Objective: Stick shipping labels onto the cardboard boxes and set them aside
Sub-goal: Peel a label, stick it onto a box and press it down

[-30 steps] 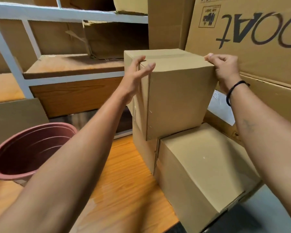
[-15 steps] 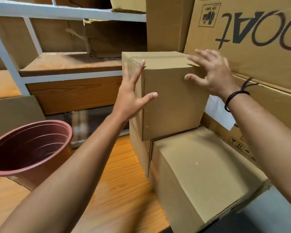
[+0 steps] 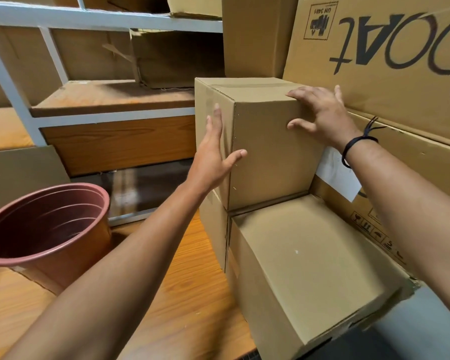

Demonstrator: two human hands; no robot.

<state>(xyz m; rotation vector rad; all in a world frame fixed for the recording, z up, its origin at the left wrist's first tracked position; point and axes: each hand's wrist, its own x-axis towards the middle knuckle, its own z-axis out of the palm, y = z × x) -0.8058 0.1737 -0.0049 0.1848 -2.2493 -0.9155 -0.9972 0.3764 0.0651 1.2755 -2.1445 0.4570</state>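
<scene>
Both hands are spread with straight fingers: left hand [image 3: 213,157] lies flat against the left side of the upper box [image 3: 268,157], right hand [image 3: 322,115] covers its top right corner. Upper box sits stacked on the lower box [image 3: 304,255]. No label shows on either box's visible faces; labelling is judged outstanding or hidden.

White label [image 3: 335,178] partly hidden behind upper box [image 3: 270,152] and right forearm [image 3: 405,209]; print too faint to read. Pot [image 3: 44,229] clipped by left frame edge.
</scene>
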